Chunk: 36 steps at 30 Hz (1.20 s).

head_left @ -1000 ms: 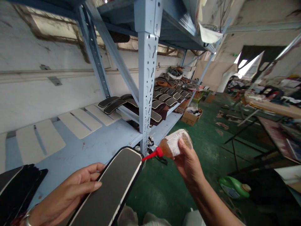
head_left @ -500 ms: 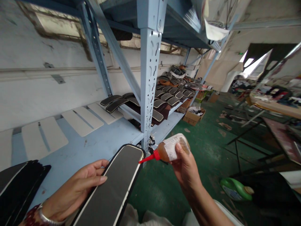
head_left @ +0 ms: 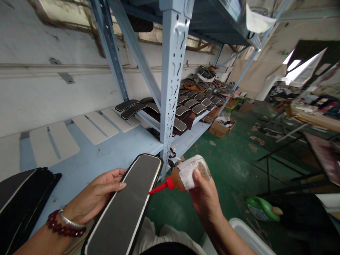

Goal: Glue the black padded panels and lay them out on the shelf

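My left hand (head_left: 102, 193) grips the left edge of a long dark grey panel (head_left: 127, 209) with rounded ends, a black border and a pale line running inside it. The thumb lies on its face; the other fingers are partly hidden. In my right hand (head_left: 204, 194) is a glue bottle (head_left: 190, 173), tilted, with amber liquid, a whitish wrapping and a red nozzle (head_left: 160, 186). The nozzle tip is at the pale line on the panel's right side; whether it touches I cannot tell.
A blue metal shelf (head_left: 106, 152) holds white boards (head_left: 95, 129) and a stack of black pieces (head_left: 29, 198). Its upright post (head_left: 174, 71) stands just beyond the panel. Similar panels (head_left: 183, 111) lie farther along. A green jug (head_left: 262, 209) is on the floor at right.
The nozzle tip has moved down along the panel's right edge, toward me, with my right hand. My left hand still holds the panel. The view has shifted slightly.
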Each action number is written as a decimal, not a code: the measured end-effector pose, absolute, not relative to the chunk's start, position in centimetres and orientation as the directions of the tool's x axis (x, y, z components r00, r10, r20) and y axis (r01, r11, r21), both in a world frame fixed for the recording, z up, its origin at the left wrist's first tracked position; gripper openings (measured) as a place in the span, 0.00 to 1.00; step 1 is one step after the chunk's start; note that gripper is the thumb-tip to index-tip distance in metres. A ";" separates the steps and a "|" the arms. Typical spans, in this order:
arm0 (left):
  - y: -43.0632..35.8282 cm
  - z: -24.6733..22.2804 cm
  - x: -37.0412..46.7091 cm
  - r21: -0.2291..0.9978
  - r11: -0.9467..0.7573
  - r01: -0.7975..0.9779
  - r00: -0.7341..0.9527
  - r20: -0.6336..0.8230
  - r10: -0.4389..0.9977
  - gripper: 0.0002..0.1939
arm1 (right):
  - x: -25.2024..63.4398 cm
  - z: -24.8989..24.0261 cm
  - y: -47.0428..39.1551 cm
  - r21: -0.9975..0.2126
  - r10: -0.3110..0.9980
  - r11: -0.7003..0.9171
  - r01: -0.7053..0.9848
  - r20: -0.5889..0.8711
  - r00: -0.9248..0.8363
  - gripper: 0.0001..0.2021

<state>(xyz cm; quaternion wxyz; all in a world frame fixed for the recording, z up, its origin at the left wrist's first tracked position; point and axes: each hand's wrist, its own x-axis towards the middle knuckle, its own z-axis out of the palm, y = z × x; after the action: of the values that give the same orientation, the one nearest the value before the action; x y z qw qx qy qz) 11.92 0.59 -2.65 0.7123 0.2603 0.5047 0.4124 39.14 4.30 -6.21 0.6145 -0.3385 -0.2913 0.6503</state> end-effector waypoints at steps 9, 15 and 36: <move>1.3 -3.3 12.2 0.782 0.498 -0.374 0.033 -0.526 0.850 0.16 | 38.9 -6.8 3.1 -0.809 0.994 -0.104 -0.578 -0.071 -0.079 0.20; 1.8 -3.7 12.1 0.797 0.465 -0.385 -0.023 -0.512 0.858 0.14 | 38.7 -6.9 2.6 -0.800 0.989 -0.144 -0.582 -0.088 -0.123 0.22; 2.3 -5.2 10.8 0.783 0.250 -0.569 -0.344 -0.503 0.793 0.11 | 38.7 -6.7 2.7 -0.774 0.999 -0.018 -0.632 -0.044 0.026 0.25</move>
<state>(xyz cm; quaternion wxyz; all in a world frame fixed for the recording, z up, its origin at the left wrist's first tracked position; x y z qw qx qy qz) 10.84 2.28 -5.15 0.5637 0.1009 0.5541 0.6042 38.74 2.72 -6.74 0.6402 -0.3212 -0.2851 0.6369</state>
